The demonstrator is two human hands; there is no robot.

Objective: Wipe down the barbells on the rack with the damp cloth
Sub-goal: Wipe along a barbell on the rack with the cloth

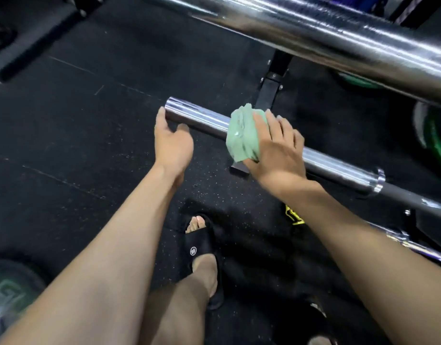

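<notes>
Black rubber gym floor (77, 135), barbells lying across a low rack above it.

The right hand (276, 155) is pressing a green cloth (242, 135) onto the chrome sleeve of the lower barbell (202, 118), fingers curling over the cloth and the sleeve. The left hand (172, 140) is hovering by the sleeve's free end, fingers loosely straight, holding nothing. A second barbell (314, 33) is crossing the top. A foot in a black slipper (202, 247) is standing on the floor below.
</notes>
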